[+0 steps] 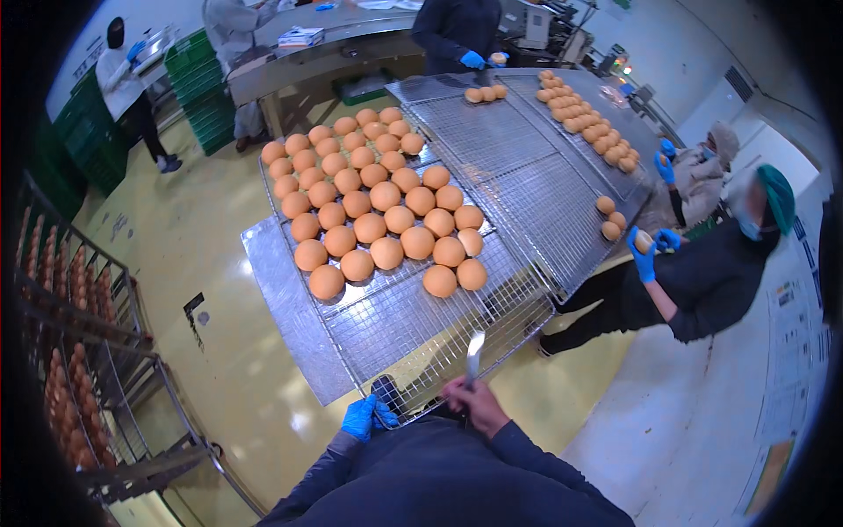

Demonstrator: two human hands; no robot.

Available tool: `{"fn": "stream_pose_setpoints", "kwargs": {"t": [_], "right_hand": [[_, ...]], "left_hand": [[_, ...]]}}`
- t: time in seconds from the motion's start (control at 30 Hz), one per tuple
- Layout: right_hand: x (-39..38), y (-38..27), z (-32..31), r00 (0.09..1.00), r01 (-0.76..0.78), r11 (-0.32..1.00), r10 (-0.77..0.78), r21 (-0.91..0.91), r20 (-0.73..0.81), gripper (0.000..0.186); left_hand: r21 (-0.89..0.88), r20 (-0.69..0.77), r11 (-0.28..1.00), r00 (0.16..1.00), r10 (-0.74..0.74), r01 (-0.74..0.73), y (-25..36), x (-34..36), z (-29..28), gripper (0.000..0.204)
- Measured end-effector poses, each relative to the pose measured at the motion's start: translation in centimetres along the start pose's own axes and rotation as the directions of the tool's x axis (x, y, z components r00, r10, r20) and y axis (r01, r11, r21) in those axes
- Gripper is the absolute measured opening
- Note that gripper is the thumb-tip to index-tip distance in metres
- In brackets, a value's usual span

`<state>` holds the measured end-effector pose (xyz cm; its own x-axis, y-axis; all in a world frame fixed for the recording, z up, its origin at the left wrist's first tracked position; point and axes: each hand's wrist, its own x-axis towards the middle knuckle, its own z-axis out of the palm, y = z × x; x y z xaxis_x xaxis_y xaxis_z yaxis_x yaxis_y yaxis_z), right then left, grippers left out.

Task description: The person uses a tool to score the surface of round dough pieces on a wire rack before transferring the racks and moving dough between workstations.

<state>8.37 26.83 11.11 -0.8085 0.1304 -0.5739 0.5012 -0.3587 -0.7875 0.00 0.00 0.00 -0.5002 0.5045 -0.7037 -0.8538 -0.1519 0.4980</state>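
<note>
My left hand (pixel 366 417), in a blue glove, is closed on the near left corner of a wire rack (pixel 421 364), beside a dark object (pixel 385 393) I cannot make out clearly. My bare right hand (pixel 474 400) grips an upright metal utensil with a flat shiny blade (pixel 474 351), over the rack's near edge. Farther forward, several rows of round brown buns (pixel 386 198) lie on wire racks above a bare steel sheet (pixel 281 299).
A rack trolley with buns (pixel 140 351) stands left, green crates (pixel 198 97) behind. A co-worker (pixel 711 281) at right holds a bun in blue gloves; others (pixel 452 35) work farther off. A second wire rack (pixel 518 167) with smaller bun groups adjoins mine.
</note>
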Motion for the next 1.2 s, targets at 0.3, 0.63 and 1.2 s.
{"fn": "stream_pose_setpoints", "kwargs": {"t": [0.3, 0.63, 1.2], "right_hand": [[6.3, -16.5, -1.5, 0.773, 0.336, 0.93, -0.18, -0.152, 0.608, 0.014], [9.1, -31.3, -9.2, 0.512, 0.675, 0.718, -0.621, 0.17, 0.593, 0.014], [5.7, -36.7, -17.4, 0.176, 0.585, 0.612, -0.737, 0.533, 0.653, 0.008]], "left_hand": [[0.118, -0.423, 0.926, 0.825, 0.375, -0.36, -2.1, 1.5, 6.5, 0.029], [0.264, -0.802, 0.82, 0.356, 0.479, -0.509, -7.6, 2.9, 10.5, 0.032], [0.834, -0.533, 0.531, 0.034, 0.846, -0.147, 4.1, 6.5, 17.7, 0.032]]}}
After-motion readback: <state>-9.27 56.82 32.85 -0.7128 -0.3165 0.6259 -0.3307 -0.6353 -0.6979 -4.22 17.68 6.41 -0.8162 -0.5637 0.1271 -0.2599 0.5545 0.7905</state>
